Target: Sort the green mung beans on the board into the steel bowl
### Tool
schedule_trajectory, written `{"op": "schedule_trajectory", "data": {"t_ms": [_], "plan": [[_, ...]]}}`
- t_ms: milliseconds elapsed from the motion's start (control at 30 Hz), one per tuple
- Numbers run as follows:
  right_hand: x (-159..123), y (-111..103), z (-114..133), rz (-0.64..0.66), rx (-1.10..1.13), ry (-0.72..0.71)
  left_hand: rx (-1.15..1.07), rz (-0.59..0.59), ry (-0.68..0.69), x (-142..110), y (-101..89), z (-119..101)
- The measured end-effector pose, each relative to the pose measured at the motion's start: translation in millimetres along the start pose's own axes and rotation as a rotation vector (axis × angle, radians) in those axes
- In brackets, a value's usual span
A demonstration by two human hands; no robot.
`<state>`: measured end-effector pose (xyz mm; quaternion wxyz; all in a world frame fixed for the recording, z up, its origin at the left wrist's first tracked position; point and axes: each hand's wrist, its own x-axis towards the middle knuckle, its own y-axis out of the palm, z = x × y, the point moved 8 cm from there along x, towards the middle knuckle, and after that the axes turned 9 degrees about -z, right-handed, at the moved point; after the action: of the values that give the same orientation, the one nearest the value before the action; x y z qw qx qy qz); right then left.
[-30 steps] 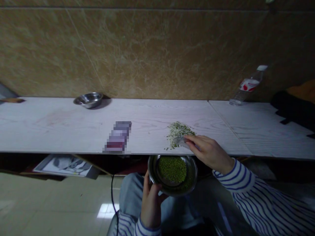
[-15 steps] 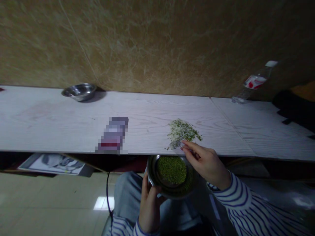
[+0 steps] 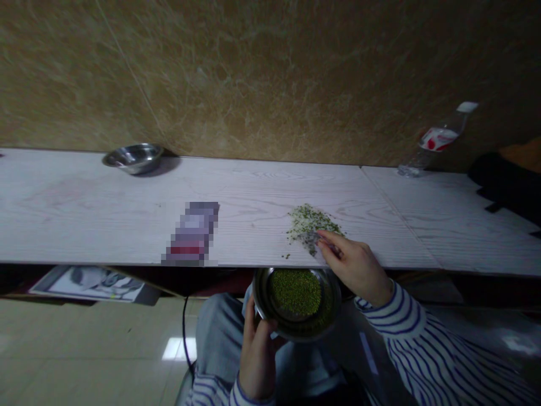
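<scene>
My left hand (image 3: 258, 355) grips the left rim of a metal bowl (image 3: 329, 313) just below the table edge, above my lap. Small green beans (image 3: 298, 291), which look like mung beans, cover part of its bottom. Over the table, my right hand (image 3: 357, 265) is closed, thumb and forefinger pinching a small greyish see-through piece (image 3: 310, 241) whose kind I cannot make out. That piece touches the near side of a loose pile of white grains and green beans (image 3: 310, 217). A few stray beans (image 3: 286, 256) lie by the table edge.
Against the wall at the left stands a second metal bowl (image 3: 134, 159). A blurred-out flat item (image 3: 194, 231) lies left of the pile. At the back right are a clear bottle (image 3: 437, 140) and a dark item (image 3: 502, 186). An open drawer (image 3: 147, 293) juts out beneath the table.
My right hand has moved slightly forward, bringing the see-through piece from the table edge farther into the pile. The left hand and its bowl stay nearly where they were.
</scene>
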<state>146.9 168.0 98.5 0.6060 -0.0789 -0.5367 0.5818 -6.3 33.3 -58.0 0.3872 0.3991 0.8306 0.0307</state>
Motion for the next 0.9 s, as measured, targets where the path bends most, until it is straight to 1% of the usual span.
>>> {"op": "schedule_trajectory", "data": {"t_ms": [100, 233, 400, 533, 700, 833, 900], "plan": [[2, -4, 3, -0.017, -0.003, -0.034, -0.001, 0.008, -0.006, 1, -1.3, 0], [0, -4, 15, -0.036, -0.016, -0.107, -0.010, 0.008, 0.003, 1, -3.5, 0], [-1, 5, 22, 0.025, -0.052, -0.158, -0.025, 0.023, 0.016, 0, -2.4, -1], [-3, 4, 27, 0.065, -0.038, -0.217, -0.037, 0.009, 0.011, 1, -4.5, -1], [0, 1, 28, 0.039, -0.055, -0.207, -0.041, 0.014, -0.005, 0, -4.8, -2], [0, 7, 34, 0.075, -0.068, -0.240, -0.051, 0.021, -0.006, 0, -4.0, -3], [-3, 6, 37, 0.075, -0.051, -0.252, -0.057, 0.019, 0.001, 0, -4.5, -4]]}}
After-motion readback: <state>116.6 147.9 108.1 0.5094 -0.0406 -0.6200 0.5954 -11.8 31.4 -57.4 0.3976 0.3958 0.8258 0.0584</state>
